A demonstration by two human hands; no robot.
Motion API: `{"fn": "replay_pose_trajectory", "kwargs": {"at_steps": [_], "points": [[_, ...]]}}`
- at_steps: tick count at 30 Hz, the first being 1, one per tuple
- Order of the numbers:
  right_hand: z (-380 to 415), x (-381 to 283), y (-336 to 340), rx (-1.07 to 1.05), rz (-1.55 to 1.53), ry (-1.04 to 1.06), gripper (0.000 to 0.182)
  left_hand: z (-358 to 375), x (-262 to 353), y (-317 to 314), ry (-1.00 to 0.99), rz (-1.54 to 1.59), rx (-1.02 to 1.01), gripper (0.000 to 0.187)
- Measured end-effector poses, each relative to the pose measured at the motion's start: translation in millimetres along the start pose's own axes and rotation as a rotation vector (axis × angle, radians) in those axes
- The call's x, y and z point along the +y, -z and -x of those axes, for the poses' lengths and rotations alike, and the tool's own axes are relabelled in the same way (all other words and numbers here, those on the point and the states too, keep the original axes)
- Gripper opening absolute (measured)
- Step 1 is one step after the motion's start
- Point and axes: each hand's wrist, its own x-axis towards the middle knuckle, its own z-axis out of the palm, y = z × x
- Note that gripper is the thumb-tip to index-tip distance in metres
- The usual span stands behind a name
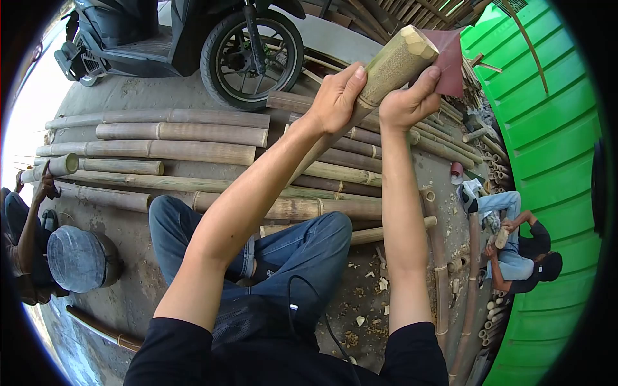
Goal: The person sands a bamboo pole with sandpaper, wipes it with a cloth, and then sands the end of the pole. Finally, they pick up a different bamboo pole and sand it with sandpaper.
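Note:
A thick bamboo pole [393, 67] slants up and to the right in front of me, its upper end cut with pale facets around the rim. My left hand [339, 93] is wrapped round the pole below that end. Beside the upper end, my right hand [412, 103] pinches a dark red sheet [449, 58], which looks like sandpaper and lies against the far side of the cut end. The pole's lower part passes behind my left forearm.
Bamboo poles [212, 134] lie in rows across the ground. A motorbike wheel [252, 59] stands beyond them. One person [515, 248] sits at right by a green metal wall [547, 141]; another [26, 238] sits at left near a bucket [77, 258]. Wood chips lie at lower right.

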Motion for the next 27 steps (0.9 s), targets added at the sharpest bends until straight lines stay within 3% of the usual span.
{"fn": "replay_pose_trajectory", "kwargs": {"at_steps": [1,3,4,6,9,11,14,21,22,27], "points": [[8.6,1.2,-3.8,0.005,0.002,0.005,0.055,-0.9,-0.5,-0.2,-0.012,0.015,0.015,0.058],[38.2,-3.1,-14.3,0.064,0.056,0.315,0.052,-2.0,1.5,1.3,-0.034,0.055,0.037,0.058],[46.3,-4.0,-9.2,0.067,0.056,0.315,0.052,-2.6,0.3,5.9,-0.02,0.037,0.032,0.058],[53.3,-7.9,-5.5,-0.093,0.175,0.378,0.051,-3.1,0.9,9.1,0.011,0.017,0.018,0.059],[16.9,-13.5,-6.7,-0.067,-0.003,0.213,0.053,-1.2,0.6,4.1,-0.004,0.015,0.033,0.059],[-4.2,-1.7,-6.8,-0.052,0.11,0.159,0.052,-1.5,-1.8,7.7,0.003,-0.003,0.032,0.059],[-14.7,-5.9,-16.6,-0.037,0.192,0.477,0.05,-4.8,-2.9,12.4,-0.009,-0.023,0.046,0.057],[-10.3,-0.8,1.8,-0.2,0.38,0.564,0.044,-4.8,0.3,15.4,-0.009,-0.061,0.098,0.058],[-14.7,-10.9,-1.5,-0.205,0.366,0.462,0.042,-5.8,-1.6,16.4,-0.005,-0.06,0.099,0.058],[2.6,-17.6,-11.0,-0.159,0.356,0.465,0.042,-3.9,-3.8,18.0,0.003,-0.091,0.085,0.057]]}}
